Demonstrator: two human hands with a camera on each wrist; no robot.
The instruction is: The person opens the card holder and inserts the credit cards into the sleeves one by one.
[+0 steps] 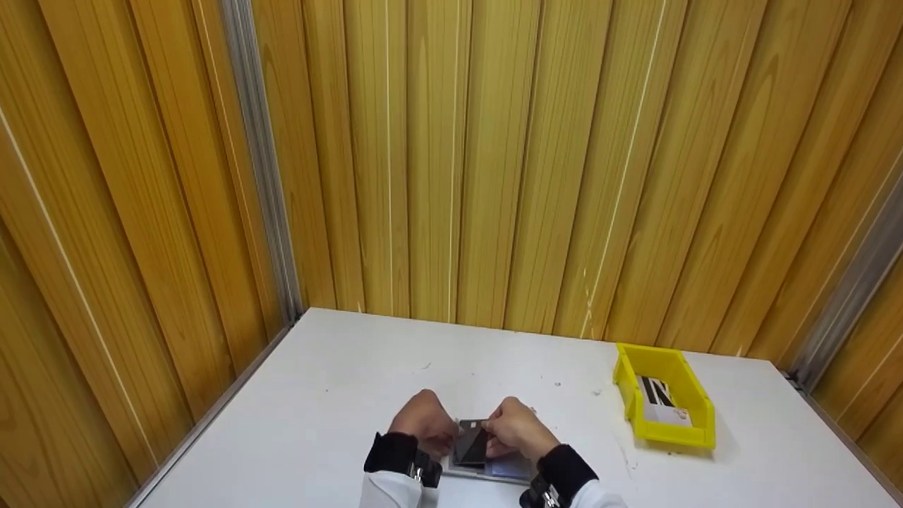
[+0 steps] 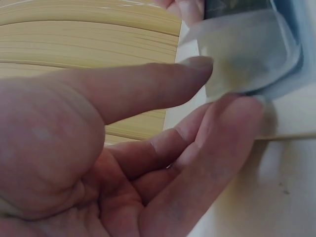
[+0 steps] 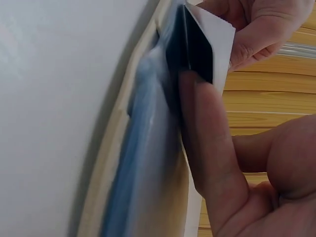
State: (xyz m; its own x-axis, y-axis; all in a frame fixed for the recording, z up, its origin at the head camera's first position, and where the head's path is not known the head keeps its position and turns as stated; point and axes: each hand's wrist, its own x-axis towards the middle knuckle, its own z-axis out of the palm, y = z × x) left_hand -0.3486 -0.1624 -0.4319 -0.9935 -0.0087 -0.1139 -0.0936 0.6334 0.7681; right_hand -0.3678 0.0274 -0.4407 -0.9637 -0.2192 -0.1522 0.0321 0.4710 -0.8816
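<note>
At the near side of a white table (image 1: pixel 317 402), I pinch a dark card (image 1: pixel 468 449) in my right hand (image 1: pixel 518 427), holding it at its edge above a flat, bluish folder (image 1: pixel 511 467). My left hand (image 1: pixel 423 425) works just beside it, thumb and fingertips at a clear film (image 2: pixel 249 52); whether they close on it I cannot tell. Specks (image 1: pixel 557 384) and scuffs dot the tabletop's pale surface. At its right, well apart from my hands, a yellow bin (image 1: pixel 681 435) stands near the back edge, printed sheets (image 1: pixel 657 402) lying inside. Wood-grain panels (image 1: pixel 430 155) wall the room on 3 sides, with 2 metal posts (image 1: pixel 264 155) at the corners. Black bands (image 1: pixel 568 471) circle both my wrists above white cuffs.
</note>
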